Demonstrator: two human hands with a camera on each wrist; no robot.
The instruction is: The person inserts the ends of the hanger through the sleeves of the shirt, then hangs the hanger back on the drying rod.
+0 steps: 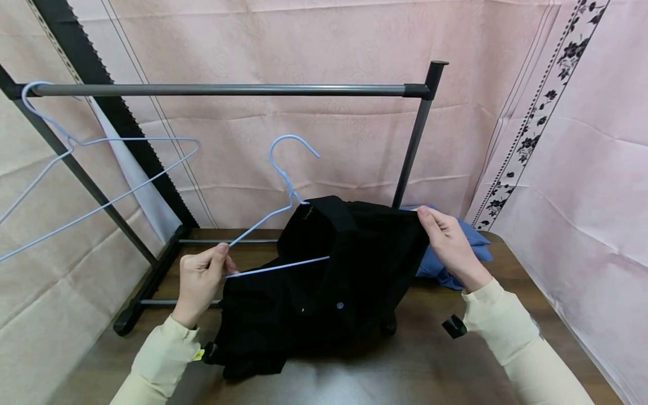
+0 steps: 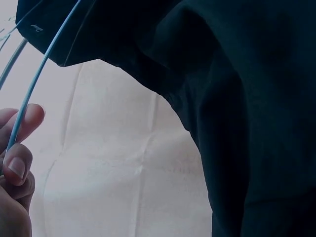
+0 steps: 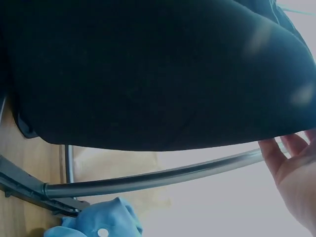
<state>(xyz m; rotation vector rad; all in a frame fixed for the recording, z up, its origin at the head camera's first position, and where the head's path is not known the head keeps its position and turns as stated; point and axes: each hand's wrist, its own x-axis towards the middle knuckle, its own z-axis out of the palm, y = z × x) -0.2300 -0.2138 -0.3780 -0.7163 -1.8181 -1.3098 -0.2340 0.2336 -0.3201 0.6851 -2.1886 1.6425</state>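
In the head view, my left hand (image 1: 201, 278) grips the left end of a light-blue wire hanger (image 1: 285, 179), whose hook points up. A black shirt (image 1: 354, 315) with a collar and a button hangs over the hanger's right half. The hanger's right arm is hidden inside the cloth. My right hand (image 1: 448, 244) pinches the shirt at its right shoulder, fingertips at the edge. In the left wrist view, fingers (image 2: 19, 163) curl round the blue hanger wire. The right wrist view has fingertips (image 3: 271, 153) right at the lower edge of the black cloth.
A black and grey metal clothes rack (image 1: 243, 90) stands behind the shirt on the wooden table (image 1: 385, 371). Another light-blue hanger (image 1: 121, 138) hangs at the rail's left end. Folded blue cloth (image 1: 471, 242) lies behind my right hand. Pink curtains (image 1: 314, 50) enclose the back and sides.
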